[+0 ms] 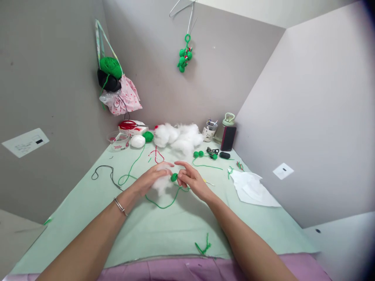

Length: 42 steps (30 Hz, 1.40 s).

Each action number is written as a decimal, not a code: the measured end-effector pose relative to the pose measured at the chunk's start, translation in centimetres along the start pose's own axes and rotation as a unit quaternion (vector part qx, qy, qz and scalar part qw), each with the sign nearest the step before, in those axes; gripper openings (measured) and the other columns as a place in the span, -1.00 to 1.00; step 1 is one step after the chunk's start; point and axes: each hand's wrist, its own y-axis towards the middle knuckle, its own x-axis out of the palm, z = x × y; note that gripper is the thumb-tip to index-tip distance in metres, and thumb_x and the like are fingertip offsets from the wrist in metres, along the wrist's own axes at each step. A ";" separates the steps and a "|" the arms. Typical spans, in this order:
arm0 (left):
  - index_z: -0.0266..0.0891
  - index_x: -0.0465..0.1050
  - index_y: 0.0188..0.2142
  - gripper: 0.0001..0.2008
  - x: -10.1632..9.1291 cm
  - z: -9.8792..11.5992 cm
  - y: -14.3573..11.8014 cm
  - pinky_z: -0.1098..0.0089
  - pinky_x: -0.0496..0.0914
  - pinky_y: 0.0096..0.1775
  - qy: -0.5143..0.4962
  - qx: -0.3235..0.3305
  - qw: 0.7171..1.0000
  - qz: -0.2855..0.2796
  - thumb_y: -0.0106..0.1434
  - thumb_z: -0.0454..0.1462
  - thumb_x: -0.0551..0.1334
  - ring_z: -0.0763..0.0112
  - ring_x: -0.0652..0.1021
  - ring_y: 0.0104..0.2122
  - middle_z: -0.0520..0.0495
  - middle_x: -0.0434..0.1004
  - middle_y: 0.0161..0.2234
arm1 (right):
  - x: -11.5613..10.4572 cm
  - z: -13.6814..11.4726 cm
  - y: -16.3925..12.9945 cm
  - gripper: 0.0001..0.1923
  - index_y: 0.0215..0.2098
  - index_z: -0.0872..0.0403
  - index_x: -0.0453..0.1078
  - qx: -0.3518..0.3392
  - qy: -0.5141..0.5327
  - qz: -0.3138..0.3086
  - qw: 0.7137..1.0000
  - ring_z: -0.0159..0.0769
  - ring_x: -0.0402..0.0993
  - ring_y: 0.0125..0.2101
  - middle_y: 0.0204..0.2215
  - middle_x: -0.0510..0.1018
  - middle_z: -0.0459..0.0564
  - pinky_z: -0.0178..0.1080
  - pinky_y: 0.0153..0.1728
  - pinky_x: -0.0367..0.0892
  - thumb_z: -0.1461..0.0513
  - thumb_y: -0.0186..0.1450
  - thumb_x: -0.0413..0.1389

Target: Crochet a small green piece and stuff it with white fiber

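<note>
A small green crocheted ball (174, 177) sits between my two hands, above the table. My right hand (193, 180) pinches it by its right side, with the index finger stretched out over it. In my left hand (154, 175) is a loose tuft of white stuffing (161, 185), which hangs below the palm; the left fingertips reach towards the ball. Green yarn (164, 207) loops over the cloth beneath the hands. Just past my right hand lies a thin hook (209, 183), partly hidden by that hand.
A pile of white stuffing (180, 138) lies at the back, with a white yarn ball (137, 141) and green yarn ball (148, 136) to its left. Small green balls (198, 154), scissors (215, 152) and a phone (228, 138) stand right. White sheets (253, 189) lie farther right.
</note>
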 end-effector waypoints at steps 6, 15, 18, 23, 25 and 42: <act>-0.22 0.57 -0.12 -0.60 0.6 -0.6 0.2 0.37 0.34 -0.24 0.067 0.013 0.997 -0.025 0.10 -0.10 0.51 0.26 0.56 -0.30 -0.02 0.63 -0.29 | -0.2 0.8 0.5 -0.66 0.00 0.02 0.33 0.013 -0.009 0.019 1.000 -0.39 0.27 -0.55 -0.53 0.46 -0.22 -0.28 -0.46 0.21 0.05 0.33 0.14; -0.24 0.55 -0.19 -0.55 0.7 -1.0 0.6 0.39 0.28 -0.39 0.104 0.027 0.994 0.024 0.07 0.02 0.46 0.37 0.44 -0.47 0.06 0.51 -0.43 | -0.1 1.4 0.5 -0.82 -0.25 0.03 0.39 0.022 -0.110 0.016 0.994 -0.37 0.29 -0.55 -0.55 0.46 -0.18 -0.30 -0.49 0.18 0.09 0.30 0.13; -0.25 0.55 -0.25 -0.56 0.7 -1.2 0.7 0.38 0.28 -0.41 0.121 0.026 0.992 0.029 0.08 0.06 0.44 0.35 0.44 -0.50 0.05 0.49 -0.46 | 0.4 1.4 0.3 -0.87 -0.24 0.01 0.42 0.002 -0.164 0.059 0.985 -0.37 0.24 -0.56 -0.60 0.40 -0.23 -0.31 -0.48 0.12 0.15 0.28 0.13; -0.18 0.44 -0.30 -0.60 1.4 -1.4 0.6 0.36 0.30 -0.33 0.163 0.067 0.978 0.110 0.14 0.07 0.40 0.32 0.43 -0.43 0.10 0.43 -0.45 | 0.7 1.2 0.3 -0.88 -0.44 -0.01 0.36 -0.011 -0.227 0.131 0.965 -0.38 0.19 -0.58 -0.66 0.34 -0.23 -0.29 -0.46 0.06 0.19 0.27 0.12; -0.14 0.38 -0.31 -0.63 1.9 -1.4 0.4 0.37 0.29 -0.29 0.178 0.093 0.969 0.145 0.11 0.02 0.43 0.33 0.40 -0.39 0.13 0.39 -0.44 | 0.7 1.3 0.3 -0.86 -0.45 -0.01 0.34 -0.007 -0.233 0.146 0.961 -0.37 0.22 -0.59 -0.67 0.37 -0.22 -0.30 -0.47 0.09 0.21 0.28 0.11; -0.26 0.52 0.10 -0.68 1.8 -2.8 1.1 0.05 0.58 -0.01 0.256 0.037 0.960 0.107 0.44 -0.15 0.33 0.13 0.63 -0.03 -0.17 0.59 0.08 | 2.2 1.8 0.2 -0.84 -0.42 -0.03 0.29 -0.048 -0.286 0.107 0.951 -0.32 0.35 -0.57 -0.61 0.45 -0.18 -0.29 -0.42 0.18 0.24 0.34 0.08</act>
